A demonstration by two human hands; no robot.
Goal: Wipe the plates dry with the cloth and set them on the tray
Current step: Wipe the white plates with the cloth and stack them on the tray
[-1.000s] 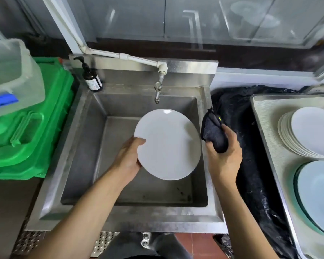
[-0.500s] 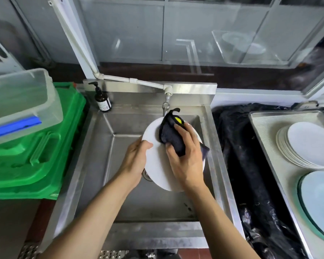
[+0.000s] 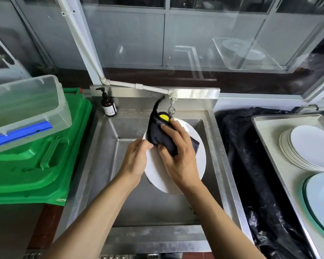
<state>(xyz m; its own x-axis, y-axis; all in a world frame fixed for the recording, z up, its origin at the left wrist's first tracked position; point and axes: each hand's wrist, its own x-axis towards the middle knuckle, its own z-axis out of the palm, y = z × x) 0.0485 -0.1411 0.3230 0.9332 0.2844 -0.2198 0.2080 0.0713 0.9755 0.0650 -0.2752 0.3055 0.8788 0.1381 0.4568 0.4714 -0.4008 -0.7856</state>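
— Since half a second ago, what is changing?

— Little: your right hand [image 3: 178, 159] is still pressing the dark cloth [image 3: 163, 139] against the white plate [image 3: 198, 161], now working slightly nearer its left rim, and your view is tipping upward, showing more window.

— Item one, the plate: where are you keeping it?

— You are holding it tilted above the steel sink [image 3: 108, 165], under the tap [image 3: 171, 107]. Your left hand [image 3: 135, 159] is gripping its left edge, thumb curled over the front.

— Item two, the cloth?

— Your right fingers are curling over it, pinning it to the plate's face; a yellow patch is showing at its top and a loose strip is sticking up.

— Item three, the tray?

— The tray [image 3: 266, 131] is lying at your right, carrying a stack of white plates [image 3: 305, 148] and a pale bowl [image 3: 322, 202], well apart from the sink. Black plastic sheeting [image 3: 247, 165] is lying between.

— Remaining entries?

— A pump bottle [image 3: 108, 105] is standing at the sink's back left corner; a green crate [image 3: 36, 157] with a clear tub [image 3: 24, 107] on top is sitting to the left.
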